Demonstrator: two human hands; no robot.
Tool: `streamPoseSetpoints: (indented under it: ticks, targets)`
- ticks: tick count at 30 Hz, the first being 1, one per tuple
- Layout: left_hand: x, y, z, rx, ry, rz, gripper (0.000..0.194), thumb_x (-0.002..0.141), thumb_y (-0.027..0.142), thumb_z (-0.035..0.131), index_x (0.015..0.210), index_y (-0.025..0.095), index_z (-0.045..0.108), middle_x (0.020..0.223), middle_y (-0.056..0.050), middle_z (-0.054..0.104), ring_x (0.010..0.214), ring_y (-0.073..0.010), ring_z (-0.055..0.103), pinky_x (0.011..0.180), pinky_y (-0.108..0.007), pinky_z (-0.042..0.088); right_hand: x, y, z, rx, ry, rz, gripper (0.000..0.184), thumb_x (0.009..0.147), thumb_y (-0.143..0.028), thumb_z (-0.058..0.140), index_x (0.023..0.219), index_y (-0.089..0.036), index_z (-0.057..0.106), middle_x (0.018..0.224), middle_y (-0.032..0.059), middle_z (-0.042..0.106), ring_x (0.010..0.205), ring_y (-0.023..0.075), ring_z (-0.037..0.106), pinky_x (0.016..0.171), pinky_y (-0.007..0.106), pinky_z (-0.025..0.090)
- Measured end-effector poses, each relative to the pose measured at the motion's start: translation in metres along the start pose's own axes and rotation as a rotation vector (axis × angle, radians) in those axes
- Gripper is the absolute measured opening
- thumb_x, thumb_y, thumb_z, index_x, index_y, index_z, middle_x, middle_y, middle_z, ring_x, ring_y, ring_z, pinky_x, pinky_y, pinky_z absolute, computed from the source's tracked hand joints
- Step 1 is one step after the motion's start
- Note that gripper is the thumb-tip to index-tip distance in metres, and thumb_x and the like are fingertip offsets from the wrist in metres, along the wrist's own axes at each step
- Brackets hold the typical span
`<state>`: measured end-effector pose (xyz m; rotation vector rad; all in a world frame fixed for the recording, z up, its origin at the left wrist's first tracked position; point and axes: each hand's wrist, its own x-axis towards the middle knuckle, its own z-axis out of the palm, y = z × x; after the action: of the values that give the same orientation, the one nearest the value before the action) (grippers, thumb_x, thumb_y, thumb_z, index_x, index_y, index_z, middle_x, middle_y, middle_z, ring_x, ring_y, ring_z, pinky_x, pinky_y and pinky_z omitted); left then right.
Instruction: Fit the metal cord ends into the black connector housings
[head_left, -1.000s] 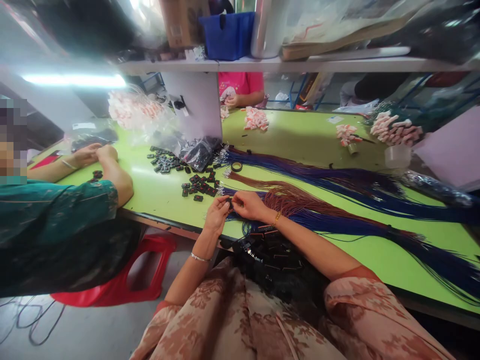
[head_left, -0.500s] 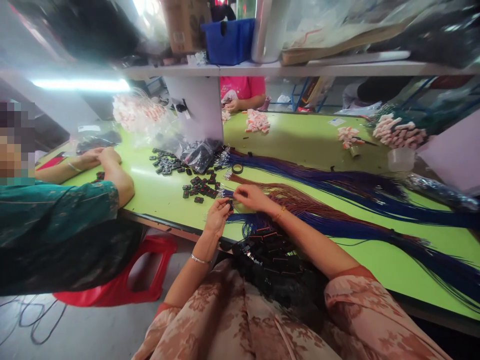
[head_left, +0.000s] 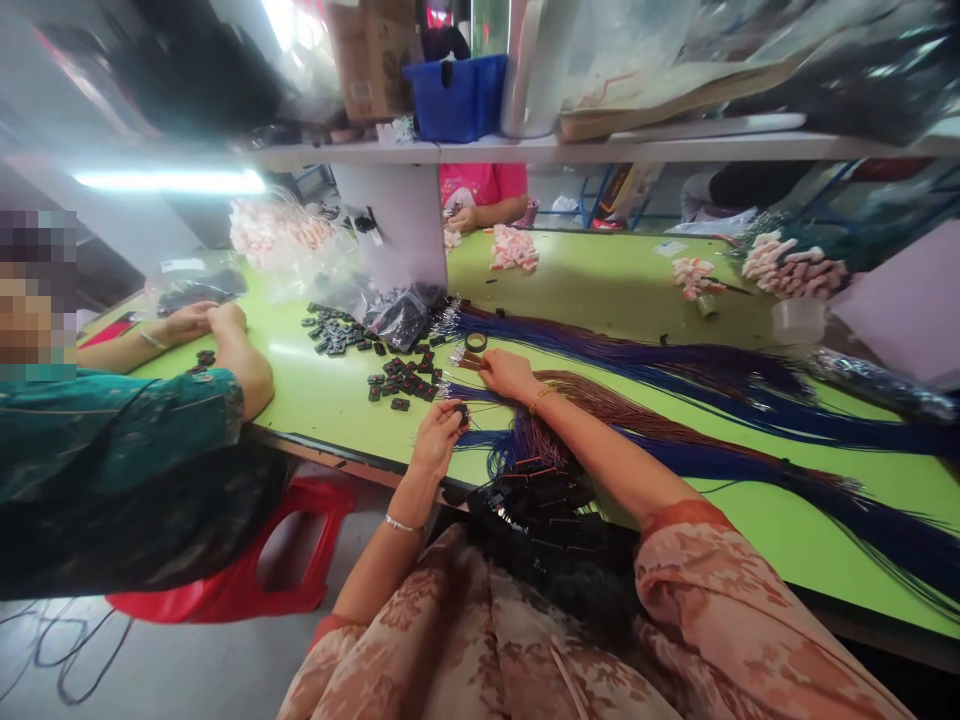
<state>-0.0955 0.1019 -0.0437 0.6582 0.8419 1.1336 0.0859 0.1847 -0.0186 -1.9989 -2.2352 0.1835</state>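
My left hand [head_left: 436, 437] is near the table's front edge, fingers pinched on a small black connector [head_left: 462, 412] with blue wire running from it. My right hand [head_left: 507, 373] reaches farther over the green table [head_left: 600, 280], fingers closed at the metal-tipped ends of the brown wire bundle [head_left: 600, 405]. Long blue wire bundles [head_left: 675, 350] lie across the table to the right. Loose black connectors [head_left: 401, 380] are scattered just left of my hands. A heap of finished black connectors with wires [head_left: 540, 500] rests at my lap.
A person in a green sleeve [head_left: 112, 420] works at the left, on a red stool [head_left: 247, 570]. Another person in pink [head_left: 484, 185] sits across. Pink-white part piles [head_left: 787, 265], a tape roll [head_left: 475, 341], a clear cup [head_left: 797, 318], a black parts bag [head_left: 405, 310] and an overhead shelf [head_left: 600, 150] surround the table.
My right hand left my left hand and moved away up the table to the ends of the brown wires. My left hand stayed put with the connector.
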Motion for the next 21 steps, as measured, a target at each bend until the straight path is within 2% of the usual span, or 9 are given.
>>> streamPoseSetpoints:
  ticks: [5, 10, 13, 16, 19, 21]
  targets:
    - [0.0, -0.003, -0.002, 0.002, -0.012, 0.012, 0.033, 0.062, 0.022, 0.079, 0.091, 0.016, 0.063, 0.082, -0.002, 0.066, 0.075, -0.0101, 0.061, 0.071, -0.024, 0.048, -0.001, -0.002, -0.003, -0.06, -0.027, -0.042, 0.033, 0.094, -0.026, 0.031, 0.105, -0.017, 0.061, 0.106, 0.0134, 0.065, 0.093, 0.0252, 0.061, 0.076, 0.033, 0.043]
    - [0.0, -0.005, -0.003, -0.003, -0.017, 0.023, 0.035, 0.062, 0.022, 0.079, 0.092, 0.016, 0.062, 0.082, -0.003, 0.066, 0.077, -0.0112, 0.062, 0.072, -0.024, 0.048, -0.008, -0.005, -0.007, -0.131, 0.056, -0.123, 0.028, 0.091, -0.022, 0.037, 0.109, -0.014, 0.057, 0.107, 0.0164, 0.064, 0.094, 0.0268, 0.06, 0.075, 0.033, 0.041]
    - [0.0, -0.005, -0.003, -0.013, -0.02, 0.022, 0.035, 0.063, 0.022, 0.079, 0.093, 0.016, 0.062, 0.082, -0.002, 0.065, 0.076, -0.0106, 0.062, 0.072, -0.025, 0.048, -0.01, -0.012, -0.012, -0.04, 0.067, -0.111, 0.027, 0.093, -0.024, 0.035, 0.104, -0.014, 0.057, 0.1, 0.0147, 0.066, 0.087, 0.0241, 0.06, 0.072, 0.031, 0.039]
    - [-0.001, -0.005, -0.003, -0.019, -0.01, 0.02, 0.034, 0.064, 0.021, 0.078, 0.093, 0.016, 0.062, 0.082, -0.002, 0.065, 0.076, -0.0101, 0.061, 0.073, -0.024, 0.047, -0.008, -0.022, -0.016, 0.065, 0.07, -0.167, 0.024, 0.092, -0.025, 0.037, 0.098, -0.016, 0.058, 0.096, 0.0115, 0.067, 0.082, 0.0217, 0.06, 0.069, 0.029, 0.037]
    - [-0.002, -0.005, -0.002, -0.018, -0.003, 0.018, 0.033, 0.064, 0.021, 0.078, 0.093, 0.016, 0.062, 0.082, -0.002, 0.065, 0.077, -0.0103, 0.061, 0.073, -0.024, 0.047, -0.005, -0.026, -0.016, 0.067, 0.099, -0.194, 0.021, 0.09, -0.023, 0.039, 0.096, -0.015, 0.058, 0.097, 0.0134, 0.067, 0.082, 0.0226, 0.059, 0.068, 0.029, 0.036]
    - [-0.003, -0.005, -0.002, -0.019, -0.001, 0.021, 0.034, 0.063, 0.021, 0.078, 0.093, 0.016, 0.062, 0.083, -0.002, 0.065, 0.077, -0.0105, 0.061, 0.073, -0.024, 0.047, -0.001, -0.023, -0.014, 0.055, 0.098, -0.14, 0.021, 0.088, -0.023, 0.041, 0.096, -0.014, 0.058, 0.096, 0.016, 0.066, 0.079, 0.0231, 0.059, 0.067, 0.03, 0.035]
